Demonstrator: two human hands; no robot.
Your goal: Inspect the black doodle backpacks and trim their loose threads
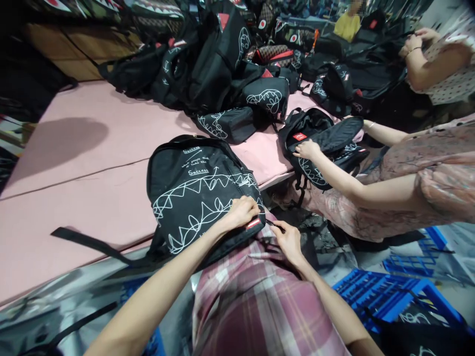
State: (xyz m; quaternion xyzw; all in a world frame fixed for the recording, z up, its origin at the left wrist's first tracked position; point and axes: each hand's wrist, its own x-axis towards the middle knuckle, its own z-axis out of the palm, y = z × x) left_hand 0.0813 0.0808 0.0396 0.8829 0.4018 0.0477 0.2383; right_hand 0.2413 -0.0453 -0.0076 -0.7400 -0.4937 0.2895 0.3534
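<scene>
A black backpack point(196, 193) with white zigzag drawing and the word "Success" lies at the near edge of the pink table point(85, 163). My left hand point(242, 211) is closed on its lower right corner, next to a small red label point(254, 223). My right hand point(288, 241) is just right of that corner, its fingers pinched on a small dark zipper pull point(270, 223). A black strap point(87, 241) trails from the backpack to the left across the table.
A person in a floral dress on the right has a hand point(307, 149) on another black backpack point(319, 141). Several black bags point(230, 74) are heaped at the table's far side. Blue plastic crates point(393, 296) stand on the floor at lower right. Another person's arm point(426, 59) shows at top right.
</scene>
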